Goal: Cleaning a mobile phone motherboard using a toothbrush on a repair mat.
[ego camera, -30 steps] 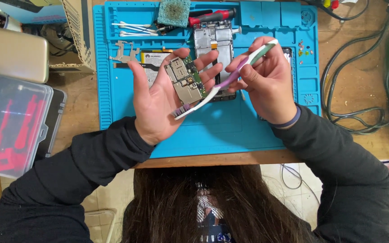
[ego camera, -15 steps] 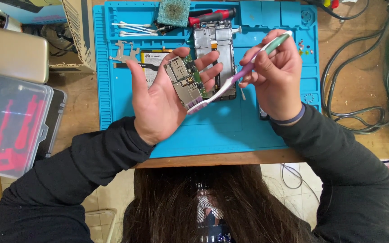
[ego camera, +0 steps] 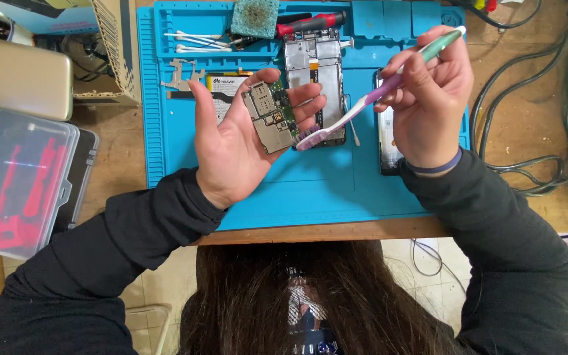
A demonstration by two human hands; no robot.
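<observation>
My left hand (ego camera: 238,144) is raised palm-up over the blue work mat (ego camera: 310,190) and holds a small phone circuit board (ego camera: 269,117) between thumb and fingers. My right hand (ego camera: 428,98) grips a white, purple and green toothbrush (ego camera: 376,89) by its handle. The bristle end lies at the board's right edge, beside my left fingertips. Behind the hands, an opened phone frame (ego camera: 313,66) lies on the mat. A dark phone part (ego camera: 386,148) shows under my right hand.
A phone battery (ego camera: 221,89), metal brackets (ego camera: 179,75), cotton swabs (ego camera: 192,43), a green sponge (ego camera: 254,16) and a red-handled screwdriver (ego camera: 310,25) lie on the mat's far side. A clear plastic box with red tools (ego camera: 18,184) sits left. Cables (ego camera: 534,131) coil right.
My right hand has drawn the toothbrush up and to the right, sliding the bristles from the board's lower left to its right edge. My left hand kept the board almost still.
</observation>
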